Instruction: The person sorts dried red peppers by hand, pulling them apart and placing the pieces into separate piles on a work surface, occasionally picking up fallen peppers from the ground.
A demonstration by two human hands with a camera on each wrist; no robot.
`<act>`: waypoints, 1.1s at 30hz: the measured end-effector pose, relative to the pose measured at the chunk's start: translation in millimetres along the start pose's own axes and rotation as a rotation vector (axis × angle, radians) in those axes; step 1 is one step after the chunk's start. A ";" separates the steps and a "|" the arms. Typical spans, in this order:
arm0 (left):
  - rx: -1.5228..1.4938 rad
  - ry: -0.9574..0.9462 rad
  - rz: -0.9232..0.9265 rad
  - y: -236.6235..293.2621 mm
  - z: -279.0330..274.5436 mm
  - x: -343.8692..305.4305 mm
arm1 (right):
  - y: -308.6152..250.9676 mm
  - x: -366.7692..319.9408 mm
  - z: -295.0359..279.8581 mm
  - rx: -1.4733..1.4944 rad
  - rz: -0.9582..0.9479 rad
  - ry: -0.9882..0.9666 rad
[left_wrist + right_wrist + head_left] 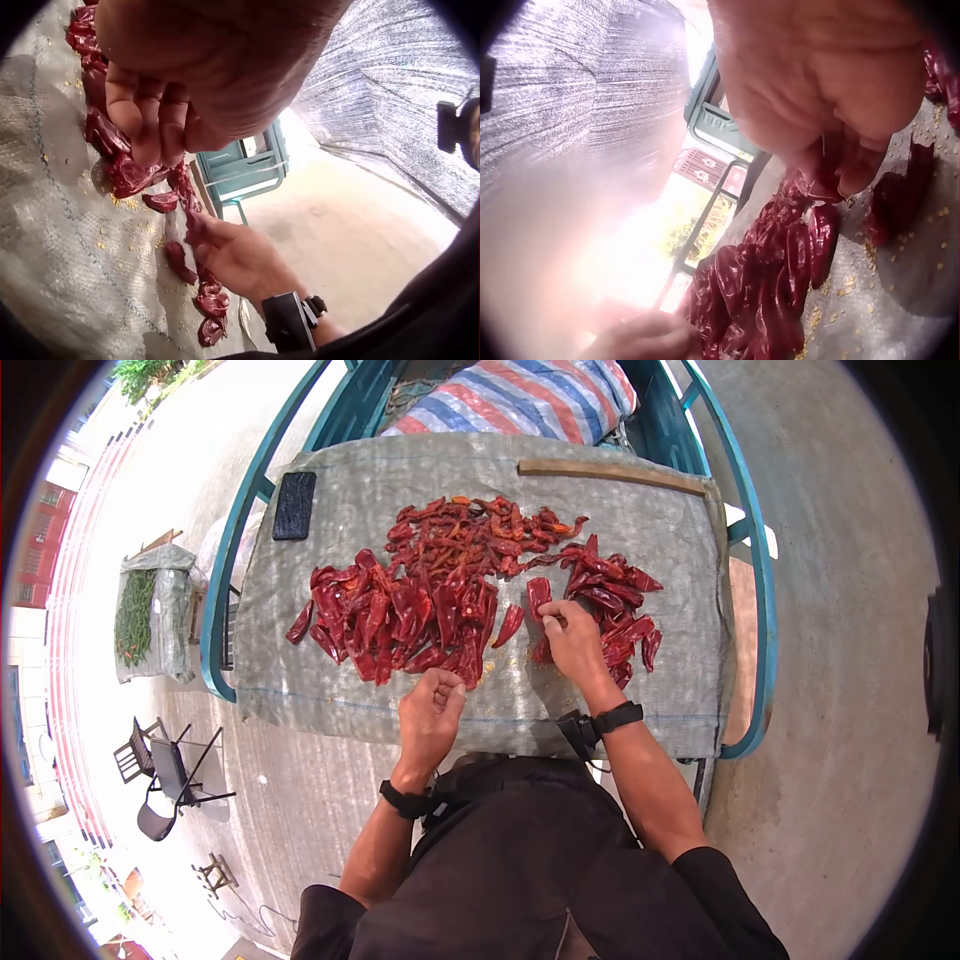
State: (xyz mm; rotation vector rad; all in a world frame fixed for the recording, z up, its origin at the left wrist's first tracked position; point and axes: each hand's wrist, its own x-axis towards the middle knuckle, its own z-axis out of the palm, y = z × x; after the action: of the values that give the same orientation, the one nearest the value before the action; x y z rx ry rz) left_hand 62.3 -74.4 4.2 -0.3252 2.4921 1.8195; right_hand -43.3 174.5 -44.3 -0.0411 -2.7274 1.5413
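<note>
My right hand (578, 645) pinches a dark red dried chili pepper (538, 592) between thumb and fingers, beside the right-hand pile of chilies (605, 588). In the right wrist view, its palm hides much of the pinch. My left hand (430, 718) is at the front edge of the larger left pile of chilies (375, 610). Its fingers (150, 124) hang loosely curled in the left wrist view, with nothing seen in them. A single chili (509, 626) lies between the two piles. Behind them spreads a heap of shriveled, brighter chili pieces (450, 540).
Grey woven sheeting (300, 650) covers the work surface, with yellow seeds (847, 285) scattered on it. A dark phone-like slab (294, 506) lies far left, a wooden strip (610, 475) far right. Teal rails (757, 610) flank both sides. A striped sack (520, 400) lies beyond.
</note>
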 end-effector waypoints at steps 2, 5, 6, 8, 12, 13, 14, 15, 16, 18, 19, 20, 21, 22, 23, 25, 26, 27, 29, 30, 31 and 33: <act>-0.056 -0.030 0.016 -0.6 4.1 3.2 | -4.5 -7.7 -6.9 0.183 0.131 -0.115; -0.031 -0.085 -0.002 5.8 11.0 9.6 | -13.4 -21.6 -14.5 0.346 0.202 -0.235; -0.004 -0.104 -0.016 9.6 13.2 11.1 | -18.2 -26.7 -16.3 0.382 0.205 -0.267; -0.010 -0.166 -0.015 16.3 15.6 12.8 | -28.1 -36.6 -19.5 0.360 0.186 -0.308; 0.062 -0.195 -0.015 19.9 25.2 9.6 | -44.6 -51.6 -24.3 0.408 0.077 -0.442; 0.038 -0.196 -0.026 19.2 26.1 8.9 | -44.9 -55.0 -23.0 0.422 0.060 -0.483; 0.014 -0.197 -0.036 17.2 26.9 8.4 | -45.8 -57.1 -21.8 0.437 0.043 -0.524; -0.010 -0.198 -0.048 14.5 26.6 7.8 | -49.9 -57.7 -22.4 0.435 0.040 -0.542; -0.039 -0.181 -0.066 11.5 25.7 7.2 | -50.6 -57.6 -21.5 0.446 0.031 -0.556; -0.099 -0.150 -0.100 4.1 25.5 6.6 | -53.3 -55.9 -21.2 0.465 0.012 -0.582; -0.121 -0.143 -0.118 -2.2 25.2 6.6 | -56.2 -55.2 -22.7 0.461 0.015 -0.616; -0.144 -0.136 -0.136 -9.7 24.0 7.1 | -59.7 -54.4 -25.3 0.457 0.017 -0.652; -0.167 -0.127 -0.154 -12.1 21.6 7.8 | -63.7 -52.9 -27.2 0.453 0.018 -0.688; -0.128 -0.120 -0.150 -14.7 18.5 7.8 | -66.2 -51.8 -27.6 0.425 0.022 -0.709; -0.089 -0.112 -0.148 -17.2 14.9 7.1 | -68.2 -51.4 -27.9 0.397 0.028 -0.730; -0.010 -0.077 -0.134 -15.7 6.1 7.7 | -67.9 -51.3 -26.0 0.375 0.025 -0.743; 0.029 -0.052 -0.122 -14.5 1.3 8.3 | -64.8 -52.9 -24.2 0.380 0.019 -0.734; 0.067 -0.028 -0.111 -12.2 -3.0 9.1 | -61.1 -54.2 -22.9 0.384 0.014 -0.724; 0.238 -0.033 -0.077 -8.6 -11.1 11.7 | -51.3 -55.4 -21.4 0.434 0.021 -0.701; 0.322 -0.036 -0.060 -8.3 -13.9 13.7 | -49.9 -55.2 -22.5 0.458 0.025 -0.689; 0.350 -0.024 -0.058 -9.2 -15.2 15.9 | -48.6 -54.4 -24.5 0.430 0.060 -0.672; 0.404 -0.006 -0.055 -11.1 -14.9 20.0 | -46.0 -51.6 -30.5 0.373 0.135 -0.634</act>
State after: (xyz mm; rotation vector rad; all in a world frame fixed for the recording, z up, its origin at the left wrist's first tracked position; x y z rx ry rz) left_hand 46.3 -94.6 -4.6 -0.3602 2.7300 1.2504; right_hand 8.0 175.5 11.1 0.3271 -2.8247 2.4315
